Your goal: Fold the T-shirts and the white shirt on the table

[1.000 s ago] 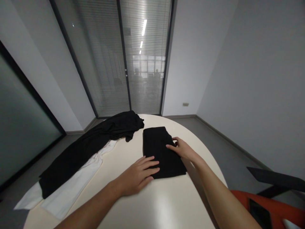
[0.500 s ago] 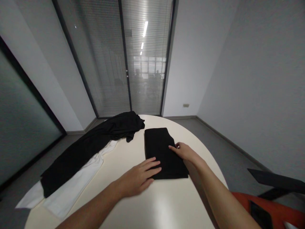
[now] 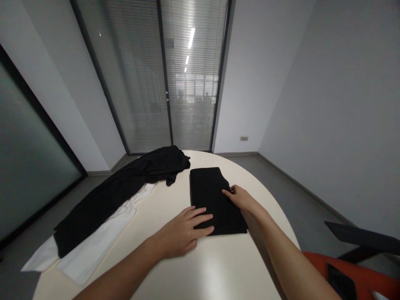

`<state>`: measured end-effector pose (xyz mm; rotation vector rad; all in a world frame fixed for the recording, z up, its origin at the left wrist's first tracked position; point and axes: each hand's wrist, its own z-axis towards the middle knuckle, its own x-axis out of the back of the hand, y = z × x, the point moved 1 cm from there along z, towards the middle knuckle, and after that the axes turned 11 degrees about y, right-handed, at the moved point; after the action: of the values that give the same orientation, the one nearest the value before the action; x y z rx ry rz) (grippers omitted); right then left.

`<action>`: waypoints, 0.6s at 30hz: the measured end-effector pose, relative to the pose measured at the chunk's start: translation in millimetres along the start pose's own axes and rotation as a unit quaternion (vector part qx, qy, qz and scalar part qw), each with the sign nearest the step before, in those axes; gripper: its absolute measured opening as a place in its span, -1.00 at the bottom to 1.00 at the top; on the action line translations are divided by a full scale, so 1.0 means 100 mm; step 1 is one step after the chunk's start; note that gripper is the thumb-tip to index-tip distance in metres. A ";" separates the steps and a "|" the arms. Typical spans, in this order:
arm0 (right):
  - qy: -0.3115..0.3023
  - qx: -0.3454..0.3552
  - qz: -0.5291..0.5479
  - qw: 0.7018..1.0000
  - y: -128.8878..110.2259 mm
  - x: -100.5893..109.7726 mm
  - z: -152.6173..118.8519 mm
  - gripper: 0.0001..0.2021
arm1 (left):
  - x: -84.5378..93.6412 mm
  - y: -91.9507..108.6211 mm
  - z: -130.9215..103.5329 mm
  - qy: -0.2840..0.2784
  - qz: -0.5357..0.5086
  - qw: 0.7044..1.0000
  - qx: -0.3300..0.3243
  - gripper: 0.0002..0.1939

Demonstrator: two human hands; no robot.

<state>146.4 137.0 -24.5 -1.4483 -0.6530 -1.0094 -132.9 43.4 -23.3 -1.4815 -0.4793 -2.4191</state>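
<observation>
A black garment (image 3: 208, 189), folded into a neat, flat rectangle with a slanted upper right corner, lies on the white table (image 3: 215, 271). My left hand (image 3: 184, 231) rests on its lower left part, fingers spread over the cloth and the thumb near the table. At the garment's right edge, my right hand (image 3: 239, 198) has the thumb on top and the other fingers curled at the side, pinching the edge. Whether the garment is trousers or a top, I cannot tell.
On the table's left side a long black garment (image 3: 125, 183) lies loosely over a white garment (image 3: 103, 246). An orange chair (image 3: 315, 260) with a black armrest (image 3: 359, 235) stands at the lower right. Beyond the table are a glass partition (image 3: 140, 83) with blinds and a grey wall (image 3: 337, 104).
My left hand's fingers have spread a little wider and shifted slightly right on the cloth. My right hand and the garments have hardly moved.
</observation>
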 end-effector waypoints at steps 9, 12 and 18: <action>0.064 -0.008 0.047 0.997 -0.05 -0.13 0.06 -0.64 | 0.05 -0.02 -0.01 0.042 -0.055 0.997 0.028 -0.48; 0.076 0.006 0.057 0.995 0.03 -0.12 0.18 -0.68 | 0.02 -0.15 -0.06 0.071 -0.043 0.993 0.087 -0.48; 0.064 0.013 0.014 0.998 0.24 0.02 0.62 -0.68 | -0.15 -0.43 -0.17 0.138 0.008 0.969 0.207 -0.50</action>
<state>181.4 193.6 -29.9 -1.3546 -0.5510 -1.0587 -156.8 76.3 -50.4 -0.9562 -0.8403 -2.2787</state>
